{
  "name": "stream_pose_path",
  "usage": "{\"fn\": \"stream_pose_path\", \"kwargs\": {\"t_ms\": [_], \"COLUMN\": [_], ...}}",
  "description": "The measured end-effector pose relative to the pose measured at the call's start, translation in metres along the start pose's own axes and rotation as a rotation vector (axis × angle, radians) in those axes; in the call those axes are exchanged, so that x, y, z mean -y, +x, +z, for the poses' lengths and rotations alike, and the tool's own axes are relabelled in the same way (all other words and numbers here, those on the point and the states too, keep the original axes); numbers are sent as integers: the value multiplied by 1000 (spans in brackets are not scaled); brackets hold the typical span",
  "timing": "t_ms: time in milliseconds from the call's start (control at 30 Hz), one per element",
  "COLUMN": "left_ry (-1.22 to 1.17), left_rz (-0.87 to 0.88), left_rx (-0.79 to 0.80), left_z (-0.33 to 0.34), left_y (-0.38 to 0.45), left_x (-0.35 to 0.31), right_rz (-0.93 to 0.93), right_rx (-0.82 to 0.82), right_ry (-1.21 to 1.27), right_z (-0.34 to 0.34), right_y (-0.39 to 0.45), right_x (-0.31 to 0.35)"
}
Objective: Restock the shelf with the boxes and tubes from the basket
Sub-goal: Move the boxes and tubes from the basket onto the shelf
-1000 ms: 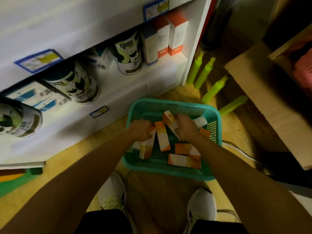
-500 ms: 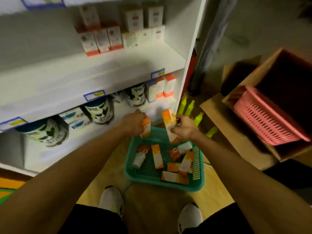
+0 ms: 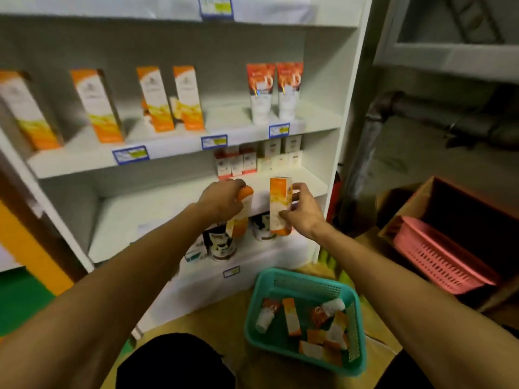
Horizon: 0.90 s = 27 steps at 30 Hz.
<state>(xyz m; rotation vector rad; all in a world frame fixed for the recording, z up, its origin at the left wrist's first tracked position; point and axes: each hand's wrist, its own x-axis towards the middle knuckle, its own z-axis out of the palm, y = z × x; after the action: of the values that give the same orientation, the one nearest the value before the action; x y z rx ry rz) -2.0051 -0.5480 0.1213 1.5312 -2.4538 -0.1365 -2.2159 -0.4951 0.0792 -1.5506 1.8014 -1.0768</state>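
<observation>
One orange box [image 3: 280, 206] in right hand [image 3: 302, 210], another box [image 3: 239, 216] in left hand [image 3: 222, 200]

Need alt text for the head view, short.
Two bare hands each lift an orange-and-white carton toward a white shelf unit: left hand grips one carton, right hand another. Below, a teal plastic basket on the floor holds more cartons and tubes.

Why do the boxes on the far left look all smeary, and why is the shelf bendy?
Head view: the left boxes are smeared by camera motion; the wide lens bows the shelf edges; the light is dim, darkest at right round the pink basket; the boxes held in the hands look sharper.
</observation>
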Motion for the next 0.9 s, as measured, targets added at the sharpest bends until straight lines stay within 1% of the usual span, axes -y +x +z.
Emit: {"fn": "stream_pose_path", "kwargs": {"t_ms": [100,167,333,467,567,700,767,900], "left_ry": [53,81,106,119,139,96,127,171], "left_rz": [19,30,2,-33,-71,-86,-89,-116], "left_rx": [-68,-118,-199,-264,-308,-372,-405,-394], "left_z": [-41,-66,-122,-161,-191,-220,-227,-233], "left_y": [-11,-16,-25,-24,-19,-7,1,22], "left_x": [-2,-3,6,19,34,56,68,91], "right_rz": [-101,-185,-343,-453,-490,-491,-499,-500], "right_rx": [65,75,47,3,-55,-30,-44,-71], "right_ry": [-42,-103,-188,-163,-183,-105,-91,-73], "right_z": [-7,-12,-16,-13,-8,3,12,33], "right_y": [-5,-6,-1,11,26,51,66,96], "right_x": [40,65,124,165,196,230,242,257]}}
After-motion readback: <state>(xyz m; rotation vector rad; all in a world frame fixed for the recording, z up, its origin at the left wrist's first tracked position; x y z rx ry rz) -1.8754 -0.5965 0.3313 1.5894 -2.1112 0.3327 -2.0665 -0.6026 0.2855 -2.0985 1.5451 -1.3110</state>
